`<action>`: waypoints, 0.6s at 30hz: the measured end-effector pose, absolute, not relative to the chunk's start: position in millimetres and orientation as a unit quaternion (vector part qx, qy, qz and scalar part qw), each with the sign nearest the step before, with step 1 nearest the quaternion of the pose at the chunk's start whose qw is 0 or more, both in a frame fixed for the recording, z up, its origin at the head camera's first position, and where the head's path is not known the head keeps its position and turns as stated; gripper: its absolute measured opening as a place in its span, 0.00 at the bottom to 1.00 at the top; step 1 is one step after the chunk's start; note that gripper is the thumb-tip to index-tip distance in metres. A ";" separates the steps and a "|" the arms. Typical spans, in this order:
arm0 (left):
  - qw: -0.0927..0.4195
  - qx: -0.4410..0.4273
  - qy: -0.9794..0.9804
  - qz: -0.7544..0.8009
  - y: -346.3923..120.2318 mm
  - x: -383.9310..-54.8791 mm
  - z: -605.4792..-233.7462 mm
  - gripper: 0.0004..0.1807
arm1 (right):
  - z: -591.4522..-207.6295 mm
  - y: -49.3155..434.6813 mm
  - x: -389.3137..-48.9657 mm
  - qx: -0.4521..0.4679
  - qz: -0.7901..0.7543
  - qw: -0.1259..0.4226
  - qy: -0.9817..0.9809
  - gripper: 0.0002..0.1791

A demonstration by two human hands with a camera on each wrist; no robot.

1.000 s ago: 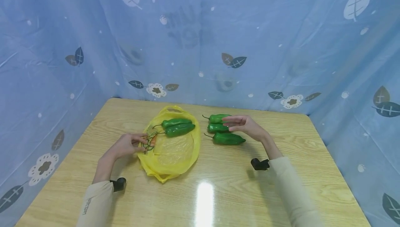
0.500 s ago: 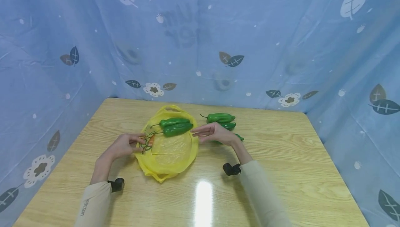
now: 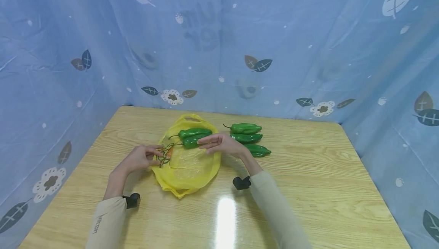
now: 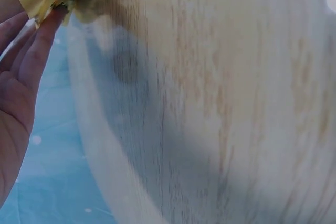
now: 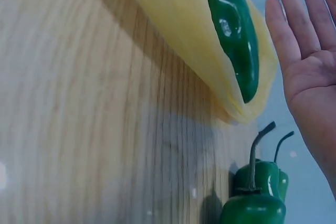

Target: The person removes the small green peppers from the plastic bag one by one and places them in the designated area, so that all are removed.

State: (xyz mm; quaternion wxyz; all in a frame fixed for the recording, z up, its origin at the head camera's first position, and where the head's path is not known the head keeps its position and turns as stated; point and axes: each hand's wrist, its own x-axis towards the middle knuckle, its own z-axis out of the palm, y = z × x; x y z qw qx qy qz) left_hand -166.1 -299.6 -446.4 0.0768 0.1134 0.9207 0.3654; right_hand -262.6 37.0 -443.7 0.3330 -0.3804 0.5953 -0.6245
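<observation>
A yellow plastic bag point(image 3: 192, 178) lies spread on the table with its rim raised. Two long green peppers point(image 3: 194, 131) rest side by side in its upper part. My left hand point(image 3: 138, 159) pinches the bag's left rim, beside an orange and green patch point(image 3: 167, 154); the left wrist view shows its fingers point(image 4: 32, 59) against the yellow film. Over the bag's right side, my right hand point(image 3: 221, 144) has its fingers extended and holds nothing. It covers part of the nearer pepper point(image 5: 236, 35). To its right are three more green peppers point(image 3: 247, 138), the nearest partly hidden.
The wooden table point(image 3: 308, 188) extends to both sides and toward me. A blue patterned curtain point(image 3: 219, 51) stands along the back and sides. A black wrist camera point(image 3: 132, 200) sits by the left cuff, another black camera point(image 3: 241, 183) by the right.
My right hand has moved left from above the three loose peppers to over the bag, fingers still extended. The left hand stays at the bag's rim.
</observation>
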 end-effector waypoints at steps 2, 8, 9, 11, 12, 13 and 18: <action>0.078 0.116 0.918 0.370 -299.9 -165.8 -446.5 0.12 | -444.3 33.1 -265.7 -0.371 -0.628 0.330 0.599 0.25; 0.083 0.116 0.916 0.376 -299.9 -165.2 -446.7 0.13 | -445.8 27.1 -279.2 -0.366 -0.626 0.332 0.603 0.25; 0.083 0.116 0.916 0.375 -299.8 -165.1 -446.4 0.13 | -445.2 27.0 -281.6 -0.366 -0.624 0.332 0.605 0.25; 0.082 0.115 0.917 0.374 -299.6 -164.9 -446.0 0.13 | -443.9 27.3 -286.6 -0.361 -0.620 0.332 0.612 0.26; 0.082 0.114 0.917 0.374 -299.5 -164.9 -445.8 0.13 | -443.4 27.7 -289.3 -0.357 -0.617 0.330 0.618 0.26; 0.083 0.112 0.917 0.375 -299.2 -165.1 -445.8 0.13 | -442.2 28.2 -291.6 -0.355 -0.611 0.325 0.628 0.26; 0.086 0.109 0.916 0.377 -298.4 -166.3 -446.5 0.13 | -438.3 30.8 -303.6 -0.347 -0.572 0.293 0.683 0.25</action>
